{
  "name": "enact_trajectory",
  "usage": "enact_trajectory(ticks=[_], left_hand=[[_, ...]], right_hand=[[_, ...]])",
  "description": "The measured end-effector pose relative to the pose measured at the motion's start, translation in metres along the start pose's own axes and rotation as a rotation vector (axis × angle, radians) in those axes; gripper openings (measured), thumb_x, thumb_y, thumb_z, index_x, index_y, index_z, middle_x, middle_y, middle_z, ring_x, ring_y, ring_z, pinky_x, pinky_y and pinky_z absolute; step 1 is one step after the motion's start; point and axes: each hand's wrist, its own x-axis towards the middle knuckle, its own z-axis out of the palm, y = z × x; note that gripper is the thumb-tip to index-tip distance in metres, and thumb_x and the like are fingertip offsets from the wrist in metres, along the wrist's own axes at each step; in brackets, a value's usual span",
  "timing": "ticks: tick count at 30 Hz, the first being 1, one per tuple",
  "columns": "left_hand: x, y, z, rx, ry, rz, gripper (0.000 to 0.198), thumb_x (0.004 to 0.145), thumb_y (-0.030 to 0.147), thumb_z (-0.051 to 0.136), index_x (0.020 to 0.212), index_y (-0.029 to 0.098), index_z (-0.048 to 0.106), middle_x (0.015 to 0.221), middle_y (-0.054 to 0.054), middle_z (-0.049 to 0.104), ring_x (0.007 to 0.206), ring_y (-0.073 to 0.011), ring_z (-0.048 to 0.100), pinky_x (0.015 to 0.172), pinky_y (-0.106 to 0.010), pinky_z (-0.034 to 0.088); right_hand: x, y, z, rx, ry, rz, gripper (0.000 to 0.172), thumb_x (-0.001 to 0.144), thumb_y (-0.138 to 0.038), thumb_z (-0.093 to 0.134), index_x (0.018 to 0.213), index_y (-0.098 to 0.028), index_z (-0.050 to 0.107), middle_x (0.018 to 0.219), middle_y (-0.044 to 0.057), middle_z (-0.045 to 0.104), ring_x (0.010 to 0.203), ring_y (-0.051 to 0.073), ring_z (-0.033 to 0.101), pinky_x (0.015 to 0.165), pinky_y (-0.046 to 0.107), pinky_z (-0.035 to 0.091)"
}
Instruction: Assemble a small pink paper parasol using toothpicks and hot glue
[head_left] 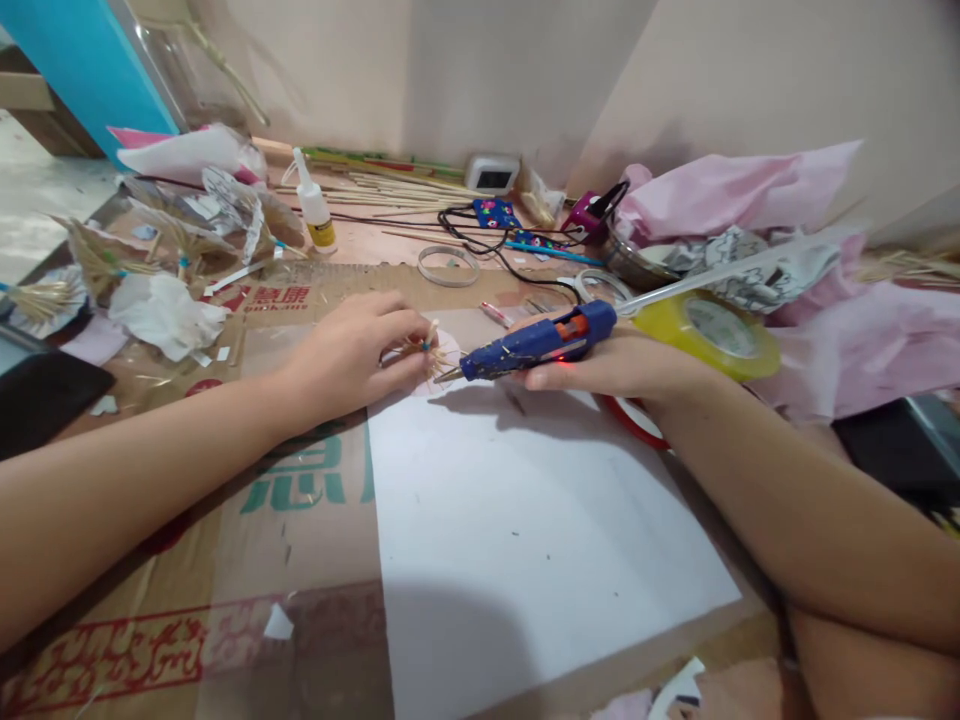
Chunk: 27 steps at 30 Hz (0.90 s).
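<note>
Pale wall (510,90) rose behind a cluttered surface spread with printed cardboard (300,540) and a white sheet (555,540). Near the sheet's far edge, the left hand (352,345) pinched a small straw bundle (429,345) between thumb and fingers, over a pale round piece of paper (452,348). The right hand (600,365) gripped a blue glue gun (540,342), its nozzle beside the straw ends; whether they touched, I could not tell. Gluing the straw seemed the step in hand; the next move likely called for a steady pinch and careful nozzle placement.
</note>
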Motion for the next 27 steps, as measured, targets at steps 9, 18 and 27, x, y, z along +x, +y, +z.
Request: enact_trajectory(ticks=[9,18,27], left_hand=[[0.001,0.001,-0.002,-0.020,-0.024,-0.017,0.027,0.091,0.035,0.048,0.096,0.016,0.066,0.092,-0.006,0.062,0.087,-0.0200,0.056,0.076,-0.030,0.042],[0.001,0.001,-0.001,-0.017,-0.028,-0.026,0.025,0.090,0.035,0.048,0.096,0.017,0.065,0.092,-0.005,0.062,0.089,-0.0205,0.057,0.079,-0.032,0.042],[0.001,0.000,0.000,-0.019,-0.016,-0.019,0.024,0.090,0.034,0.048,0.096,0.017,0.065,0.091,-0.005,0.062,0.086,-0.0196,0.057,0.077,-0.031,0.042]], right_hand=[[0.005,0.002,0.004,-0.166,0.031,0.068,0.052,0.065,-0.064,0.066,0.102,-0.029,0.073,0.101,0.000,0.073,0.102,0.031,0.065,0.089,0.041,0.053],[0.007,0.001,0.008,-0.128,0.091,-0.025,0.037,0.063,-0.054,0.074,0.091,-0.031,0.076,0.086,-0.002,0.074,0.086,0.028,0.068,0.081,0.038,0.055],[0.005,-0.006,0.008,-0.166,0.035,0.086,0.040,0.063,-0.056,0.071,0.095,-0.033,0.076,0.091,-0.002,0.075,0.092,0.031,0.067,0.082,0.042,0.054]])
